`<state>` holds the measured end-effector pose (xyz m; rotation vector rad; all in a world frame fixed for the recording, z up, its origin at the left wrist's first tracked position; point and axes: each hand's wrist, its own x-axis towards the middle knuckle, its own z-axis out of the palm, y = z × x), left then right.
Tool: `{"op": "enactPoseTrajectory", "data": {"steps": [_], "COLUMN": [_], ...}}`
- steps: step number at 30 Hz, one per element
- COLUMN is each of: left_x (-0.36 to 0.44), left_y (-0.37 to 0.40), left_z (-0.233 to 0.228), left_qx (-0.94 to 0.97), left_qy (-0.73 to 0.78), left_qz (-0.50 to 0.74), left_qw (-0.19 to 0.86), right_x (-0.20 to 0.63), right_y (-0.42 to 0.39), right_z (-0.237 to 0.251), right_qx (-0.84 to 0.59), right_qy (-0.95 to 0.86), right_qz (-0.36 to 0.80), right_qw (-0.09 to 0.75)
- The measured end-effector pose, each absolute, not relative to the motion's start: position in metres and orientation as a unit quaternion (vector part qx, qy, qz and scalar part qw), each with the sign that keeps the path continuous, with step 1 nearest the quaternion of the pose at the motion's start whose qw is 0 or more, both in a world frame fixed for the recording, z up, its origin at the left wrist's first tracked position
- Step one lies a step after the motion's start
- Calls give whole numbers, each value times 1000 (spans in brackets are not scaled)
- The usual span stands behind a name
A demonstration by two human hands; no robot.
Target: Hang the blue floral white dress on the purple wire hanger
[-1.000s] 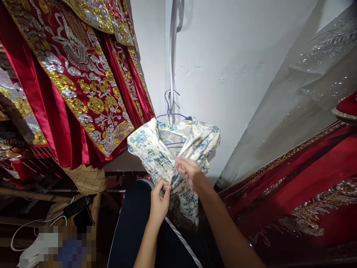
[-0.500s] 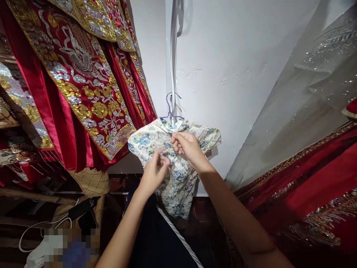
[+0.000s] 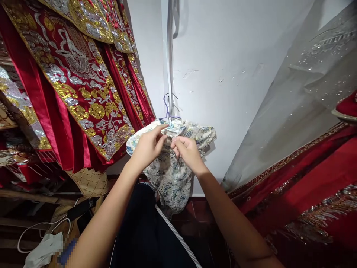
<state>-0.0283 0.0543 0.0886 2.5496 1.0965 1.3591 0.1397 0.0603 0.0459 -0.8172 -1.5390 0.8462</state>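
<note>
White wall (image 3: 223, 56) ahead; red embroidered costume (image 3: 97, 110) hangs at left, panel thick with gold and silver; sheer grey cloth (image 3: 276, 104) slants at right, above red beaded fabric (image 3: 320, 169); floral garment (image 3: 174, 178) hangs before wall, between costume and grey cloth; my left hand (image 3: 148, 147) over garment's shoulder, thumb and forefinger apart near neckline (image 3: 173, 128), cannot tell if they grip anything; my right hand (image 3: 189, 152), fingers curled, thumb and forefinger pinching neckline's front edge; thin purple hanger (image 3: 168, 114) shows above neckline, hook upward.
</note>
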Motion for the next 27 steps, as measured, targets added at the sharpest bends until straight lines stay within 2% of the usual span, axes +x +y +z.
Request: {"op": "enactPoseTrajectory", "data": {"steps": [3, 7, 10, 13, 16, 21, 24, 27], "left_x": [-23, -33, -72, -115, -127, -103, -102, -105], "left_y": [54, 61, 88, 121, 130, 103, 98, 97], "left_z": [85, 85, 78, 49, -6, -89, -99, -88], "left_qx": [831, 742, 571, 389, 397, 499, 564, 607], "left_qy": [356, 347, 333, 351, 408, 457, 479, 496], "left_qz": [427, 572, 732, 790, 720, 631, 569, 513], "left_qw": [27, 42, 165, 319, 397, 380, 359, 350], "right_x": [136, 135, 138, 139, 136, 142, 158, 175], "right_y": [59, 72, 74, 63, 47, 31, 24, 17], "right_z": [52, 23, -13, -32, -35, -34, -30, -26], "right_qx": [-339, -420, -455, -429, -386, -392, -393, -383], "right_qy": [-674, -684, -690, -679, -665, -645, -670, -711], "right_qz": [346, 296, 306, 373, 434, 464, 471, 476], "right_qw": [557, 518, 473, 464, 470, 464, 419, 348]}}
